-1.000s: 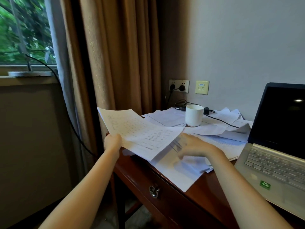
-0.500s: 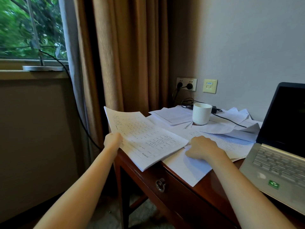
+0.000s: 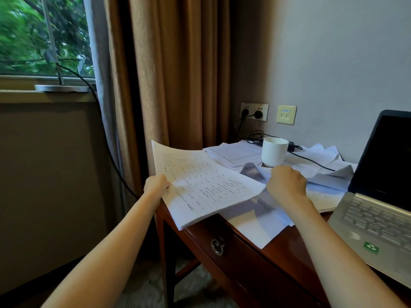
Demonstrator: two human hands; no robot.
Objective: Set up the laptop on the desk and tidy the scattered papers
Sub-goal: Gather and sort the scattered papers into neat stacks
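One laptop [image 3: 378,221], one mug [image 3: 274,151], one desk [image 3: 295,241], two wall plates [image 3: 254,111], two hands [image 3: 155,185], many papers [image 3: 206,185].

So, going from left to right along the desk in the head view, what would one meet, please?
In order: left hand → printed sheets it holds → right hand, gripping a loose sheet → laptop.

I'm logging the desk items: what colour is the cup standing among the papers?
Plain white; the cup shows best in the head view.
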